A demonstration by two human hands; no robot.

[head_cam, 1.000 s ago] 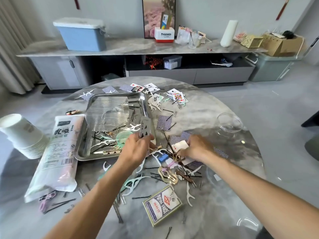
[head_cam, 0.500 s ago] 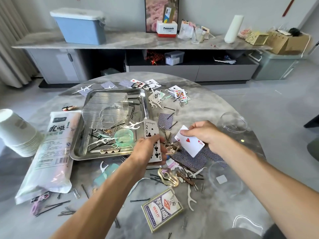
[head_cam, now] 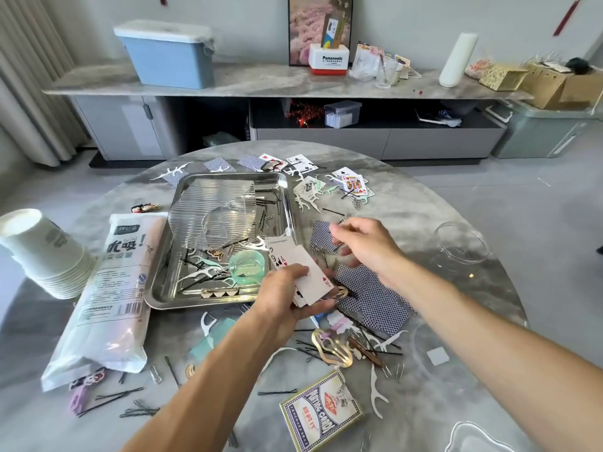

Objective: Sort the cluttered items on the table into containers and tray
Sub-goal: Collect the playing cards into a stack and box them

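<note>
The ace of hearts has passed from the right hand (head_cam: 365,246), now loose-fingered and empty, onto the cards (head_cam: 305,275) gripped by the left hand (head_cam: 287,301) beside the steel tray (head_cam: 156,296). Most cards, hairpins and floss picks remain scattered.

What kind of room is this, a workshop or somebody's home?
Most likely a home living room: a long low sideboard against the wall, a framed picture leaning on it, curtains at the left, and a round marble-look table.
</note>
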